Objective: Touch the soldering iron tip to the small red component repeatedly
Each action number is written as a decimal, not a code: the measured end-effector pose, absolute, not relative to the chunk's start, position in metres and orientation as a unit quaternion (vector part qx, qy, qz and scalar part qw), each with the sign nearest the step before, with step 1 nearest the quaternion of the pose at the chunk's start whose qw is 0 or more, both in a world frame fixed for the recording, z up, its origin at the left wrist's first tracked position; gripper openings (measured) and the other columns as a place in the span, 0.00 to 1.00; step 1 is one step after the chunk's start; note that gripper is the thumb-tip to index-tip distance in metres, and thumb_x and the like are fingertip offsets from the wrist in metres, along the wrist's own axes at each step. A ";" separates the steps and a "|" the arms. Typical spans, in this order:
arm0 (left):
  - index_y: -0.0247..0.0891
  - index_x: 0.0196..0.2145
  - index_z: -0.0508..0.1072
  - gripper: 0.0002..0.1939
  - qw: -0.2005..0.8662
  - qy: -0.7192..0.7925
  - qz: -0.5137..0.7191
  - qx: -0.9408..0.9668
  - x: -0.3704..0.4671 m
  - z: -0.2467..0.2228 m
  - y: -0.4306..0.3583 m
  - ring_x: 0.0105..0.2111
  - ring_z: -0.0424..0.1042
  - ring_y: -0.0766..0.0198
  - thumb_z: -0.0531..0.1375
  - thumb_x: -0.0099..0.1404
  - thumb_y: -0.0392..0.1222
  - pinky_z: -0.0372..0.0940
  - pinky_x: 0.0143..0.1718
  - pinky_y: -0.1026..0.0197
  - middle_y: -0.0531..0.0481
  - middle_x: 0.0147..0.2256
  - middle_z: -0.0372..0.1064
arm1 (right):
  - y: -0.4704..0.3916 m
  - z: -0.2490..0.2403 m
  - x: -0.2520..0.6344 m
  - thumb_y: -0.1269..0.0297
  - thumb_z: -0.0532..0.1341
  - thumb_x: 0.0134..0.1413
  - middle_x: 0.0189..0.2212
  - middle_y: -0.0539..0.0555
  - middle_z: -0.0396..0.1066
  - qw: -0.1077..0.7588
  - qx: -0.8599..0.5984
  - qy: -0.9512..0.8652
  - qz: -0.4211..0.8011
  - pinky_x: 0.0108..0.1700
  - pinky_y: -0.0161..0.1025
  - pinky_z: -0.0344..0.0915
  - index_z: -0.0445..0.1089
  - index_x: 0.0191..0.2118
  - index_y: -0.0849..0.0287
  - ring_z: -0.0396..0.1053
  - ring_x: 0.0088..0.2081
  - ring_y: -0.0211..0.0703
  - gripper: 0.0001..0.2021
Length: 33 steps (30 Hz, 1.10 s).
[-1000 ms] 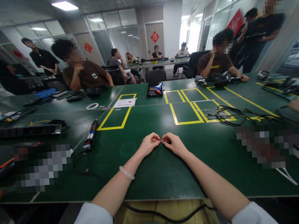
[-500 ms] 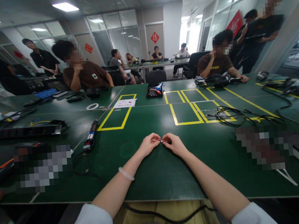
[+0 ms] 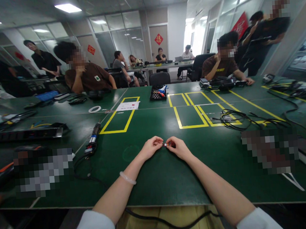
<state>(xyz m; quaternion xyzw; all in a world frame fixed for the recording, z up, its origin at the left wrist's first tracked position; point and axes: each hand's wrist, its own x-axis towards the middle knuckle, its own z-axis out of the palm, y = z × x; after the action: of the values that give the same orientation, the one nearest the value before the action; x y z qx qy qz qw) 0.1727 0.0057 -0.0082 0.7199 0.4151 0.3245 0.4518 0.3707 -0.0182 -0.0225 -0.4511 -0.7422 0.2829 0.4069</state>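
Note:
Both hands meet over the middle of the green table (image 3: 163, 184). My right hand (image 3: 177, 148) pinches a tiny orange and silver piece (image 3: 166, 145) between thumb and forefinger. On the other side of that piece is my left hand (image 3: 153, 147), its thumb and fingertips pressed together; whatever they hold is too small to make out. A pale bracelet (image 3: 127, 178) circles my left wrist.
A black tray (image 3: 158, 97) with small items stands at the far middle. Left lie a tape roll (image 3: 94, 109), a cabled device (image 3: 93, 138) and a power strip (image 3: 24, 134). Tangled black cables (image 3: 230, 117) lie right. People sit across the table.
My left hand and forearm have shifted very slightly left. The small piece shows a little more orange at my right fingertips.

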 end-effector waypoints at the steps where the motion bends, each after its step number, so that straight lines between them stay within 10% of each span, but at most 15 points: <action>1: 0.34 0.42 0.69 0.14 0.431 0.428 0.317 0.728 0.168 -0.006 0.007 0.39 0.72 0.63 0.59 0.60 0.44 0.66 0.45 0.58 0.45 0.40 0.72 | -0.018 -0.023 0.371 0.69 0.60 0.50 0.28 0.49 0.69 0.405 -0.453 -0.743 0.281 0.33 0.34 0.62 0.69 0.35 0.59 0.66 0.28 0.36 0.05; 15: 0.30 0.56 0.62 0.28 -0.096 0.842 0.140 0.513 0.001 0.027 0.021 0.58 0.56 0.40 0.53 0.61 0.46 0.52 0.56 0.41 0.31 0.57 0.57 | -0.016 -0.024 0.372 0.67 0.60 0.52 0.28 0.49 0.69 0.395 -0.459 -0.744 0.283 0.33 0.33 0.61 0.70 0.36 0.59 0.65 0.28 0.36 0.05; 33: 0.30 0.53 0.63 0.35 -0.054 0.894 0.078 0.438 -0.031 0.017 0.023 0.50 0.65 0.41 0.59 0.54 0.57 0.62 0.47 0.49 0.29 0.51 0.62 | -0.012 -0.029 0.371 0.66 0.60 0.52 0.28 0.49 0.69 0.391 -0.465 -0.743 0.281 0.33 0.33 0.61 0.70 0.36 0.59 0.65 0.28 0.36 0.05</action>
<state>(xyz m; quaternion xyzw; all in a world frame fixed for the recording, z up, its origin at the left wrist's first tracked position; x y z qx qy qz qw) -0.0307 0.0232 0.0172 0.4384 0.8938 0.0778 -0.0541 0.3714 -0.0116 -0.0287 -0.4648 -0.7431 0.2810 0.3910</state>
